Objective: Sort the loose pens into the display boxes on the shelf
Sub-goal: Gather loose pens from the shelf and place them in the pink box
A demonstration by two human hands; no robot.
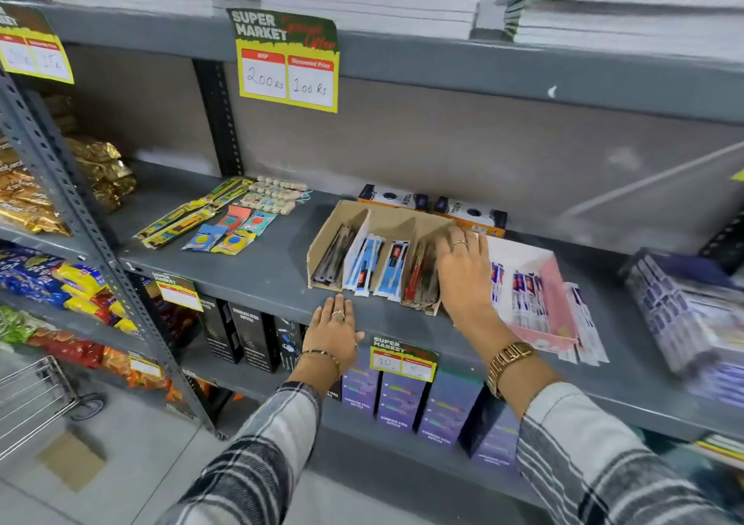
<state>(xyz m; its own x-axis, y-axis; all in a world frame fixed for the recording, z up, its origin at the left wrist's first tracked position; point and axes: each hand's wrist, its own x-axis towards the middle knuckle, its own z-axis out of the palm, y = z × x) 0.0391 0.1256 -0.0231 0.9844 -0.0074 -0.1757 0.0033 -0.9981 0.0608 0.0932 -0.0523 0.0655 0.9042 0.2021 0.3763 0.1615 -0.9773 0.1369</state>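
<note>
A brown cardboard display box [346,214] with several slots stands on the grey shelf [257,271]. Its slots hold dark pens [334,257], blue packed pens [368,261] and red pens [418,279]. To its right lies a pink and white box [557,287] with white and blue pen packs [527,303]; a few packs [587,331] lie loose beside it. My right hand [463,271] rests flat, fingers spread, over the right end of the cardboard box. My left hand [334,331] lies flat on the shelf's front edge, holding nothing.
Two dark and orange boxes [435,206] stand behind the display box. Sharpener and pencil packets [225,222] lie at the left, purple packs [684,307] at the right. Notebook stacks [362,1] fill the upper shelf. Snack packets [48,279] and a wire trolley [32,395] are at far left.
</note>
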